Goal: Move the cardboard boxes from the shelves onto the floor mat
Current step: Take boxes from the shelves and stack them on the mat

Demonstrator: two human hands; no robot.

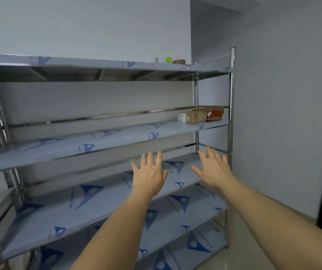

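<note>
Fingers spread wide, holding nothing: left hand (pixel 150 172) and right hand (pixel 213 168) reach side by side toward the metal shelves (pixel 105 137). Two cardboard boxes lie at the right end of the second shelf, touching: a tan box (pixel 196 117) in front and an orange-printed box (pixel 214 113) behind, their long sides running along the shelf.

2 cardboard boxes lie touching at the right end of the second shelf (pixel 117 137) from the top: a small brown box (pixel 195 117) with a white label end, and a flatter orange-printed box (pixel 213 113) behind it.
</note>
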